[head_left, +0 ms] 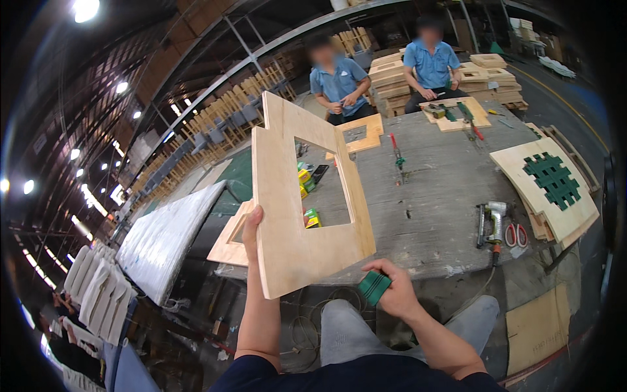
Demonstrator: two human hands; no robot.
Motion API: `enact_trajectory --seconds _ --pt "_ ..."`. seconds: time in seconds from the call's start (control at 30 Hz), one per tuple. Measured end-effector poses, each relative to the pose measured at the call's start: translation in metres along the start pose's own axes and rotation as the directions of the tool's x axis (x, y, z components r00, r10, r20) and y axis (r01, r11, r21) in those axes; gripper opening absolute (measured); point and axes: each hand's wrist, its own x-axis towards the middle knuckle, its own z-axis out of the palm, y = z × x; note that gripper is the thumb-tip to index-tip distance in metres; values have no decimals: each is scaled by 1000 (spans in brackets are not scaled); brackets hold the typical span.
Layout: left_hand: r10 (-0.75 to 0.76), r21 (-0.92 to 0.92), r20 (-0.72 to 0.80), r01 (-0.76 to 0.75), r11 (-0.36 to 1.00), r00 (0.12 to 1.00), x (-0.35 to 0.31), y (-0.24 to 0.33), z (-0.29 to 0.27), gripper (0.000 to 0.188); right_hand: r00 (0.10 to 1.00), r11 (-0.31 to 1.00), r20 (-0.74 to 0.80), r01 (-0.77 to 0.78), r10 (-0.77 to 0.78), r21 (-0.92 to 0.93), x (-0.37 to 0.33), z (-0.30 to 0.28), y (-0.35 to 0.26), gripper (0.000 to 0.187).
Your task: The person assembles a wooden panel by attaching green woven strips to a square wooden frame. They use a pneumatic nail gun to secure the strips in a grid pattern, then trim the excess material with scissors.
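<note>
My left hand [251,236] grips the left edge of a pale plywood frame [281,242] and holds it tilted up above the table's near edge. A rectangular opening is cut through the board's middle. Low in front of me, my right hand [396,291] is closed around a piece of green webbing [373,287] with dark stripes, just off the board's lower right corner. Through the opening show small yellow and green boxes [312,219] on the table.
On the grey worktable [431,189] lie a nail gun [494,222], scissors [516,235] and red-handled pliers [397,153]. At right rests a board with woven green webbing [552,179]. Two people [339,81] in blue shirts sit across the table, near stacked wooden frames [390,75].
</note>
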Motion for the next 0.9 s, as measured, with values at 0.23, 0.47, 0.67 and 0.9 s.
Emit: enact_trajectory --seconds 0.23,0.47,0.67,0.9 --pt "-8 91 -201 27 995 980 6 -32 94 70 943 859 8 306 -332 -411 4 15 -77 67" --pt "28 89 54 -33 995 998 -20 -76 150 75 976 706 -64 105 -208 -700 -26 -9 -142 85" --pt "142 291 125 -173 941 982 -43 -170 116 49 930 767 -336 -325 152 -553 -85 -70 -122 48" --pt "-766 -297 109 756 583 634 -133 -278 25 58 773 995 -627 -97 100 39 -173 -112 -61 46"
